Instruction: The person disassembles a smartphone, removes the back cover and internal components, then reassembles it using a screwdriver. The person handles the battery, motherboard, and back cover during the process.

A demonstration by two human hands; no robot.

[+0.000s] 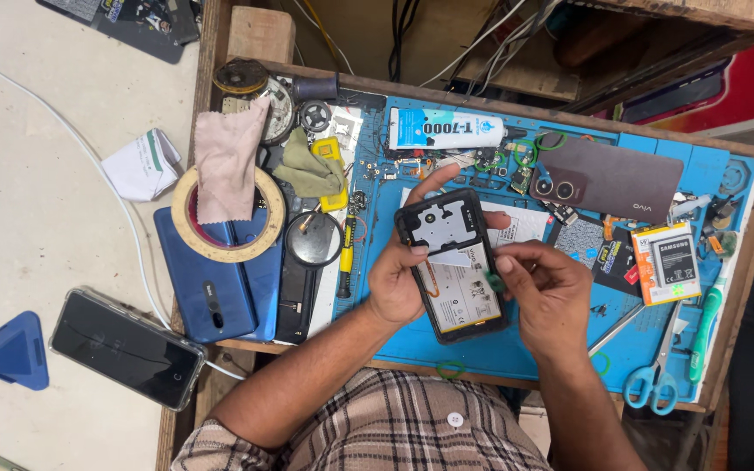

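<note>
Left hand (394,279): gripping the opened phone (454,266) along its left edge, thumb pressing the back.
Right hand (547,292): fingers pinching shut on a small green piece (493,281) at the phone's right edge.
Opened phone: being held, back cover off, above the blue work mat (517,349), near the desk's front edge.
Behind: glue tube (447,129), removed back cover (608,179).
Right side: scissors (652,375).

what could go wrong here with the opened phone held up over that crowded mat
1. The opened phone is held in the air by the left hand while the right hand pinches a small green piece at its edge; a slip could drop either among the clutter.
2. Small loose parts lie scattered on the blue mat beneath; a bump could likely scatter or mix them.
3. The glue tube lies close behind the work and could be knocked.
</note>
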